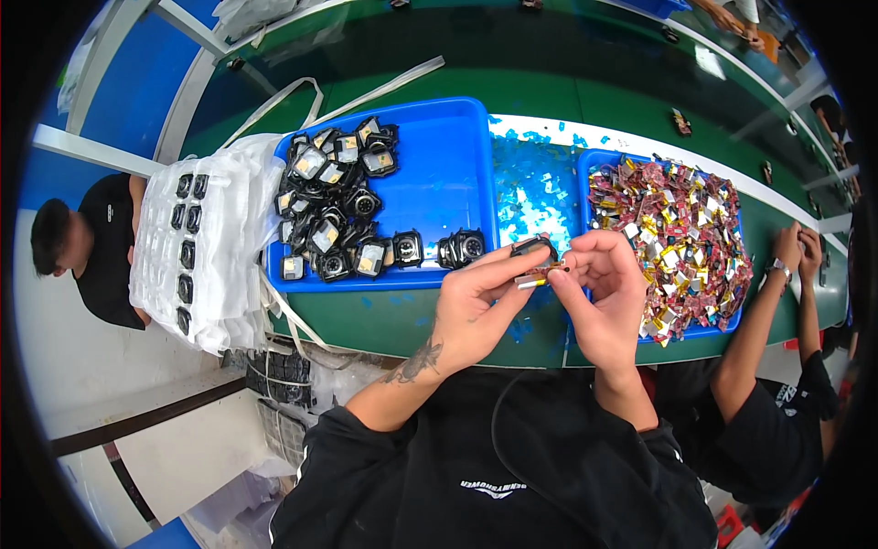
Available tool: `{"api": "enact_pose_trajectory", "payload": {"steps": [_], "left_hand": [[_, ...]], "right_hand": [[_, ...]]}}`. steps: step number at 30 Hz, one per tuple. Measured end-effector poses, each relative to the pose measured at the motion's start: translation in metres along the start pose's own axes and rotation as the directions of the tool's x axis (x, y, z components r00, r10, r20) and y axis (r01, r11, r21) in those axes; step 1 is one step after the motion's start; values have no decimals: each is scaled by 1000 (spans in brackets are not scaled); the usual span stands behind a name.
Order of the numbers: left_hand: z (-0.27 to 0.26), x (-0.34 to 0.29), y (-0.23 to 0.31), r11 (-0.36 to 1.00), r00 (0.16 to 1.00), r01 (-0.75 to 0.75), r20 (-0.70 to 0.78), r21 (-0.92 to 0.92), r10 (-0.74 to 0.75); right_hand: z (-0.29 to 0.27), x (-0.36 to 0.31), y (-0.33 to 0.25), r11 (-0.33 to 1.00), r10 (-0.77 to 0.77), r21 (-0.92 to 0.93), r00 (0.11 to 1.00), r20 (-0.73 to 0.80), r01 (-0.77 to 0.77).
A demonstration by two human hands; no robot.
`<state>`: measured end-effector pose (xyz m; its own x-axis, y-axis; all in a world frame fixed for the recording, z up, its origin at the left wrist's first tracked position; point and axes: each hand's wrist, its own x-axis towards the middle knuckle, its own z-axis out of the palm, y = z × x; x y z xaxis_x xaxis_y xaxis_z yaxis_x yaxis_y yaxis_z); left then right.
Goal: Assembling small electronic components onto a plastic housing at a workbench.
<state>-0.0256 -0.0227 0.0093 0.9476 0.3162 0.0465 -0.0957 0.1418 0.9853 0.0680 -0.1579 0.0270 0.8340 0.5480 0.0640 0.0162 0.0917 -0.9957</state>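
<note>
Above the table's near edge, my left hand [477, 306] is closed around a black watch case [532, 245]. Close against the case is a small reddish circuit board with a silver and yellow piece [534, 279]. The thumb and forefinger of my right hand [607, 297] pinch the board's right end, while the other fingers curl in. Whether the board is joined to the case is hidden by my fingers. Behind my left hand, a blue tray [437, 174] holds a heap of black watch cases [331, 220], some showing pale square pieces.
At the right, a second blue tray [585, 174] is heaped with small red boards [672, 247]. Blue film scraps [540, 197] lie between the trays. Stacked white trays [215, 247] with black cases stand left. One person sits left; another's hands [794, 252] are at the right.
</note>
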Motion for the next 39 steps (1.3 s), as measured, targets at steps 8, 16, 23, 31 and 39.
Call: {"api": "enact_pose_trajectory", "payload": {"steps": [8,16,23,31,39], "left_hand": [[4,2,1,979,996,73,-31,-188,-80],[5,0,-8,981,1000,6,-20,-192,-10],[6,-1,-9,995,998,-18,-54,-100,12],[-8,0,12,879,997,-60,-22,473,80],[-102,4,36,-94,991,-129,125,987,-49]], "right_hand": [[-5,2,-9,992,64,-108,997,32,-60],[-6,1,0,979,4,-203,1000,1,-4],[2,2,5,907,-148,-400,989,-16,130],[-9,20,-14,871,-76,-468,982,174,151],[-56,238,-9,644,85,-760,979,184,87]]}}
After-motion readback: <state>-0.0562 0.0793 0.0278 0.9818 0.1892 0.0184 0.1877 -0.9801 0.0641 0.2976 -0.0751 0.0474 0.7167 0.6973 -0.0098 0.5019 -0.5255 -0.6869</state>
